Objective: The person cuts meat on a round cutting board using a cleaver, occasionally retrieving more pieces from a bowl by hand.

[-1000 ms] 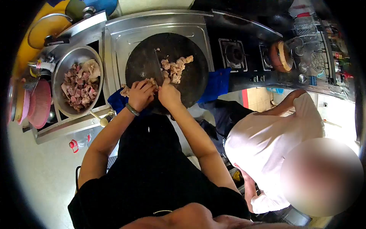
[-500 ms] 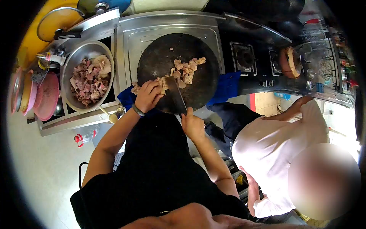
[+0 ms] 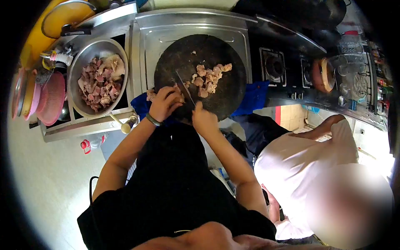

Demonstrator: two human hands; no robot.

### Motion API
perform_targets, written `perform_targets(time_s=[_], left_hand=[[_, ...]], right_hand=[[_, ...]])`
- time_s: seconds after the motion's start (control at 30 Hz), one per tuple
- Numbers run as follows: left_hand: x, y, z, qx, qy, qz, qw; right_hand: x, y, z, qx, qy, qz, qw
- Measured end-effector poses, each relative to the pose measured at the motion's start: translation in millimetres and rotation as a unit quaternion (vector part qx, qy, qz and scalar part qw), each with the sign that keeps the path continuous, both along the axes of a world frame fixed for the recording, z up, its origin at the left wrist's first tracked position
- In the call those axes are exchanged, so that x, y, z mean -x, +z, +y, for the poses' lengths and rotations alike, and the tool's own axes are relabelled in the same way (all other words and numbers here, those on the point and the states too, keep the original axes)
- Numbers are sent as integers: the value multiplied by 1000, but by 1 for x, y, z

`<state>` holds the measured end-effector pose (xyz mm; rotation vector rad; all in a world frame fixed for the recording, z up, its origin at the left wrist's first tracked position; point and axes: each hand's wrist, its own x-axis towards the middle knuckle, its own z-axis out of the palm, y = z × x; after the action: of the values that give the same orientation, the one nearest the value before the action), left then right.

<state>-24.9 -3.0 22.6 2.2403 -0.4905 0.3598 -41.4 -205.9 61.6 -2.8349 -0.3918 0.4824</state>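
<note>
On the round dark chopping board (image 3: 225, 50), my left hand (image 3: 166, 104) presses down on a piece of meat (image 3: 180, 93), fingers curled together over it. My right hand (image 3: 204, 119) is wrapped round the handle of a knife (image 3: 185, 87). The blade stands on edge beside the held meat, just right of my left fingers. A pile of cut meat pieces (image 3: 208, 78) lies right of the blade. More meat (image 3: 151, 95) sticks out left of my left hand, at the board's edge.
A steel bowl (image 3: 76, 100) of meat stands on the left. Blue cloth (image 3: 252, 98) shows beside the board. At the right are a gas burner (image 3: 273, 66), a brown pot (image 3: 320, 75) and a person in a light shirt (image 3: 304, 158). A bottle (image 3: 93, 143) sits lower left.
The knife has turned from its flatter slant to stand on edge, and my right hand has moved up towards the board. My left hand still holds the meat. The whole view has shifted slightly.
</note>
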Motion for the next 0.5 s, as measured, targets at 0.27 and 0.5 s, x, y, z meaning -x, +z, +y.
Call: perform_targets(time_s=[0.27,0.5], left_hand=[[7,0,-2,-30,5,-25,999],[19,-8,0,-33,21,-5,999]], right_hand=[[-46,3,28,-13,11,52,998],[10,10,-38,-3,-30,22,999]])
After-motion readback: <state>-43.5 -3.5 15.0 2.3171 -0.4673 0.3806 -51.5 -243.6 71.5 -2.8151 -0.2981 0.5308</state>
